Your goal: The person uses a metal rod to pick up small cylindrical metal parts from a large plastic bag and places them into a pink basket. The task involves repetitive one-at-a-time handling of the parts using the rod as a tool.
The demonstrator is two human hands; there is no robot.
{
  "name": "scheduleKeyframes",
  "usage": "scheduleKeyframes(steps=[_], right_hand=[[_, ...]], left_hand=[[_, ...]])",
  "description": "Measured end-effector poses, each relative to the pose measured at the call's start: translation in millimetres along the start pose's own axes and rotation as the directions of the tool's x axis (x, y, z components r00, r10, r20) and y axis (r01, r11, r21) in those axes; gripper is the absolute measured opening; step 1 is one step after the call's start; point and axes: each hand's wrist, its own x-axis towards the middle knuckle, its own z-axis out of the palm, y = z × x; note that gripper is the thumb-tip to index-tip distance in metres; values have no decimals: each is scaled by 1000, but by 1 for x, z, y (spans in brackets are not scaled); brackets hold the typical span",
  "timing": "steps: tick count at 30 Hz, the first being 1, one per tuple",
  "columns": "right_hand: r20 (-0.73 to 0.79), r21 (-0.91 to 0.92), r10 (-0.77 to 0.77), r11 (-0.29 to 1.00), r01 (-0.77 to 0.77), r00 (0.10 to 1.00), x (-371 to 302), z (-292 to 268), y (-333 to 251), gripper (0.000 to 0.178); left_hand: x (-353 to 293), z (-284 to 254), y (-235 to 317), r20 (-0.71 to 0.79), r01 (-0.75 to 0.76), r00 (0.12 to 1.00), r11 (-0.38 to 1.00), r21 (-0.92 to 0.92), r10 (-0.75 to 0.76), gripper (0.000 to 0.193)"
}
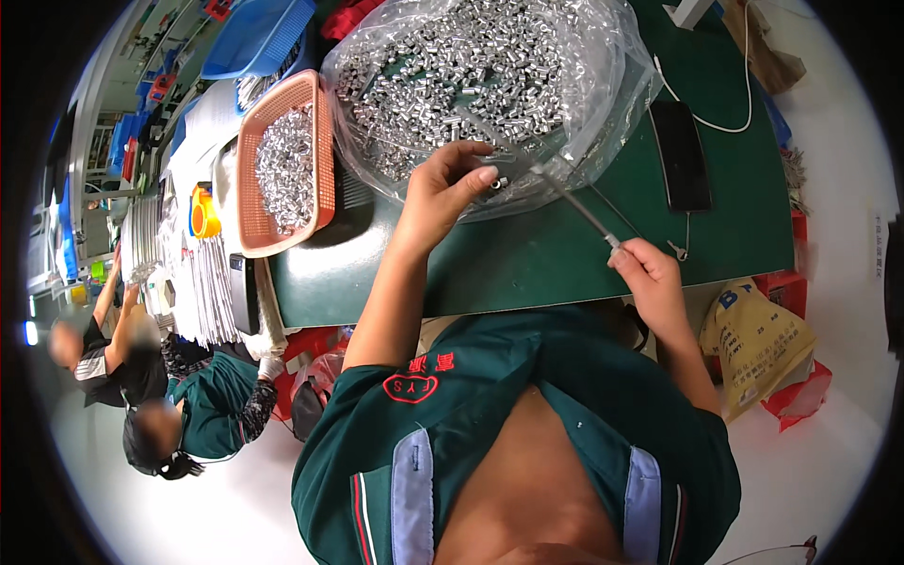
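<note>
My left hand point(450, 188) is over the near edge of a clear plastic bag point(629, 85), its fingers curled and closed. A small silver metal sleeve point(500, 183) shows at its thumb tip. My right hand point(652, 273) lies to the right, pinching the near end of a long thin grey rod point(586, 213). The rod slants away to the upper left, its far part over the bag. Many loose silver metal sleeves point(499, 56) lie spread in the opened bag. A thin dark wire-like piece point(617, 211) lies beside the rod.
On the green table point(363, 282), an orange basket point(325, 179) of small silver parts stands left, a blue basket point(252, 38) behind it. A black phone point(680, 155), a white cable point(720, 128) and a key point(677, 250) lie right. A yellow sack point(758, 344) stands below. Two people work far left.
</note>
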Motion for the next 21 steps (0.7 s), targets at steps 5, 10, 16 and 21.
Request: scheduleKeyframes(steps=[5,10,16,21], right_hand=[[20,-41,58,998,-57,998,-1,-8,6,19],[52,9,97,995,-98,994,-2,-5,2,20],[44,6,100,995,-100,994,-2,-5,8,19],[45,-42,92,995,-90,995,-6,-11,7,18]], left_hand=[[1,-4,-13,128,-304,940,603,738,317,15],[3,1,-15,140,-280,952,581,764,274,15],[1,-2,-17,148,-357,912,564,745,382,19],[-2,-20,-16,-144,-39,989,981,-190,12,17]])
